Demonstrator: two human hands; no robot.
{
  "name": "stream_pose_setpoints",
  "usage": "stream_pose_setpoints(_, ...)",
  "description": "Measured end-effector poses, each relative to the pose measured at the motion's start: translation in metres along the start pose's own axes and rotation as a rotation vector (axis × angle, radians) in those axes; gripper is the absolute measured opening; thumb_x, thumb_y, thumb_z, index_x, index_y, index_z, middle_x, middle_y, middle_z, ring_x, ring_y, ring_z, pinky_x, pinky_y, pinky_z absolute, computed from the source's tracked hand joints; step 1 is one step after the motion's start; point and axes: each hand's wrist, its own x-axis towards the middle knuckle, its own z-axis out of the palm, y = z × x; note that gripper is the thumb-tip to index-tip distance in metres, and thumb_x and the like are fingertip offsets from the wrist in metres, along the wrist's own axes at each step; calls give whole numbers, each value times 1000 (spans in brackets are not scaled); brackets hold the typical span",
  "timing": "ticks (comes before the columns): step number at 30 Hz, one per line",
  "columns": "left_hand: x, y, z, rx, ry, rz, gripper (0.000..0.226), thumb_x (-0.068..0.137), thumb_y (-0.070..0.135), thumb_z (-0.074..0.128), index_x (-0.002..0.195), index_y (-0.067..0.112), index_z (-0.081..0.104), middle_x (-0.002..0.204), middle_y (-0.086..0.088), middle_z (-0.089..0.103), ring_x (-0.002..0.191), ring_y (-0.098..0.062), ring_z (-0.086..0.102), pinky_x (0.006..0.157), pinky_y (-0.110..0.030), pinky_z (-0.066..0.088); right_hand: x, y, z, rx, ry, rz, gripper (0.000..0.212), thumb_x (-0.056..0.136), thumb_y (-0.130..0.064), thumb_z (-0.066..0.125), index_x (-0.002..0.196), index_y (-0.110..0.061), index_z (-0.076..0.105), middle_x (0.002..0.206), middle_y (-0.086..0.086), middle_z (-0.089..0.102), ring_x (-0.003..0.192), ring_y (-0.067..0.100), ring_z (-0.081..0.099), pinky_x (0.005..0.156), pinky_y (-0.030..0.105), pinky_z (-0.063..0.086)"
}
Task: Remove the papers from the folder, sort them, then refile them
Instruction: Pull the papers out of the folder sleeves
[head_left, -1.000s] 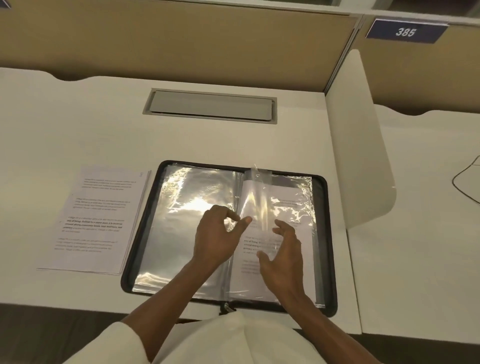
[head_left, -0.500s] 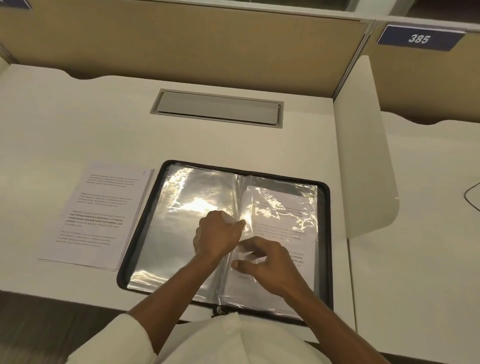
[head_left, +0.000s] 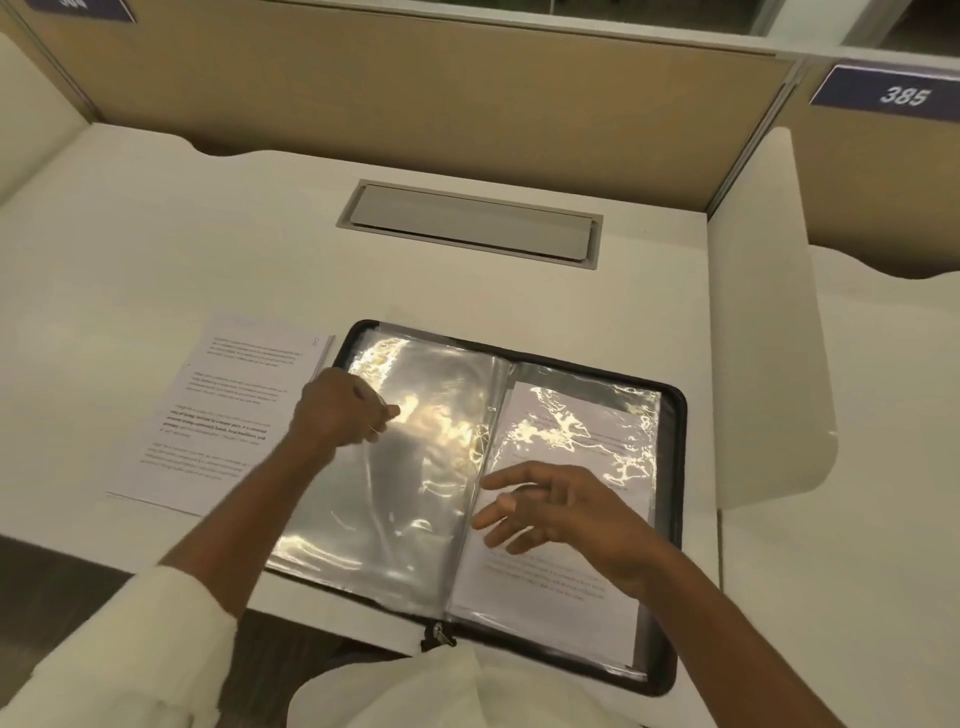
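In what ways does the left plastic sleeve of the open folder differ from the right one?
The left sleeve looks empty and clear; the right sleeve holds a printed sheet. The left hand pinches the left sleeve; the right hand spreads open over the right sleeve. Both are glossy and lie in the zip folder.

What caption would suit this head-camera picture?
Left hand pinches a clear sleeve in the open folder; right hand spread above a filed page.

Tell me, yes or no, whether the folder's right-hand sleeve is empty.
No, a printed sheet shows inside the right-hand sleeve of the folder, partly under the right hand.
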Motion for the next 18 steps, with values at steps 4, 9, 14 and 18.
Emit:
stream_pose_setpoints(4, 23, 3, -21, 164, -74, 71, 15, 80, 13, 91, 71, 9, 80, 71, -4, 78, 71, -23, 79, 80, -38, 65, 12, 17, -20, -102, 204, 20, 34, 90, -31, 81, 121, -19, 73, 105, 3, 81, 99, 20, 77, 95, 43, 62)
stream_pose_setpoints(9, 43, -2, -18, 307, -100, -19, 8, 74, 10, 88, 70, 11, 81, 68, -4, 78, 73, -23, 79, 82, -44, 66, 30, 61, -59, -512, 543, -12, 33, 87, -43, 84, 115, -30, 73, 108, -18, 73, 95, 3, 70, 85, 23, 55)
stream_pose_setpoints(14, 54, -10, 4, 479, 25, -110, 38, 60, 40, 94, 84, 18, 75, 85, -4, 74, 89, -29, 73, 82, -43, 62, 39, 87, -101, -839, 809, -137, 44, 88, -42, 82, 126, -26, 67, 131, -7, 58, 125, 16, 53, 97, 37, 51)
stream_pose_setpoints(18, 45, 2, 18, 568, 145, -177, 48, 70, 37, 94, 96, 13, 61, 95, -7, 67, 98, -34, 71, 78, -40, 53, 43, 91, -128, -987, 832, -67, 71, 94, -43, 76, 154, -23, 45, 165, 1, 36, 152, 24, 32, 109, 49, 47)
